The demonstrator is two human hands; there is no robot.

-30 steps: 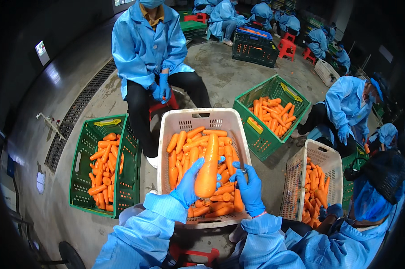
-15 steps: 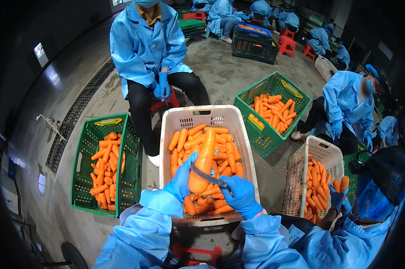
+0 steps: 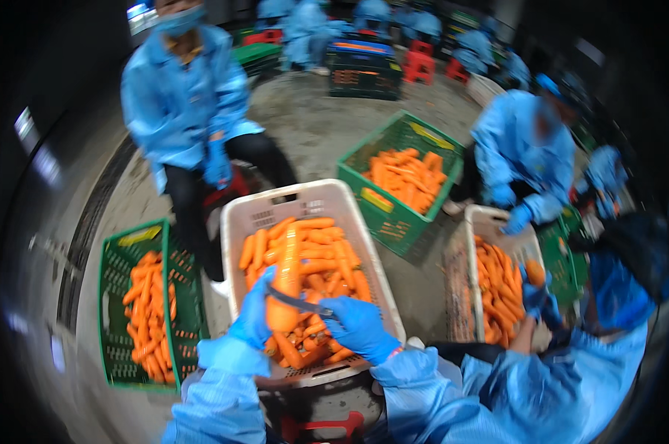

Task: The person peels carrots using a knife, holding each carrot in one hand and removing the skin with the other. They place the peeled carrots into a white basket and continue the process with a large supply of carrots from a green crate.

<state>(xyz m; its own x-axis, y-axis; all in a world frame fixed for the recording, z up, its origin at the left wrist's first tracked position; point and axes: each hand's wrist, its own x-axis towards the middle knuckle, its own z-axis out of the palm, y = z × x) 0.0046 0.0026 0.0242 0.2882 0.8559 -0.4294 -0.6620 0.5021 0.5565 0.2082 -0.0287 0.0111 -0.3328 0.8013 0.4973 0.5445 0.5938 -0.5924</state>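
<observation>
A large, thick carrot [image 3: 287, 268] stands nearly upright above the white crate [image 3: 385, 292], held along its left side by my gloved left hand [image 3: 251, 317]. My gloved right hand [image 3: 359, 327] is closed round the handle of a knife [image 3: 296, 300]. Its dark, slightly curved blade lies across the lower part of the carrot and points toward my left hand. Whether the edge cuts into the skin cannot be made out. Many smaller carrots [image 3: 321, 283] fill the crate beneath my hands.
Green crates of carrots stand at left [image 3: 111, 325] and far right of centre [image 3: 342, 159]. Another pale crate [image 3: 471, 222] is at right, beside a co-worker [image 3: 571, 370] close to my right arm. A seated person [image 3: 182, 103] faces me across the crate.
The whole scene has shifted left in the picture and blurred as my view turned. My hands keep the same hold on the carrot and knife. The farther co-worker at right now reaches to the pale crate.
</observation>
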